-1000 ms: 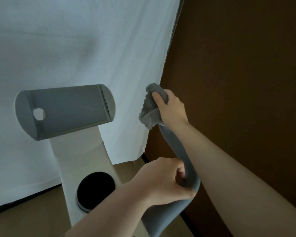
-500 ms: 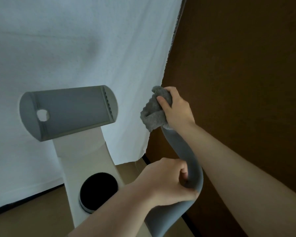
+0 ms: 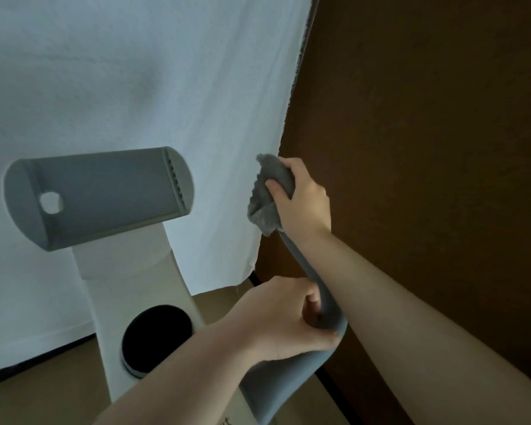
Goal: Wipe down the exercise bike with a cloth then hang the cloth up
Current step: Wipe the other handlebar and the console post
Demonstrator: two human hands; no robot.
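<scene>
A white sheet (image 3: 129,87) hangs across the left and middle of the view, and a dark brown wall (image 3: 426,133) fills the right side; the sheet's ragged edge runs down between them. Below, a strip of tan floor (image 3: 28,394) shows with a black band where the sheet ends. In front of the sheet stands the exercise bike (image 3: 141,286), a pale cream column with a round black disc (image 3: 157,335) set in its face and a grey, rounded-end holder (image 3: 98,194) tilted on top, a small round hole near its left end. From the bike's lower right a grey padded handlebar (image 3: 288,384) curves up and away toward the wall. The left hand (image 3: 292,320) grips the handlebar at its bend, fingers curled round it, the forearm crossing in front of the bike's base and hiding part of it. The right hand (image 3: 301,200) holds the grey cloth (image 3: 267,194) bunched round the upper end of the handlebar, fingers closed on it with the thumb pressed into the fabric, just beside the sheet's edge. The right forearm lies along the handlebar and covers much of its upper run.
</scene>
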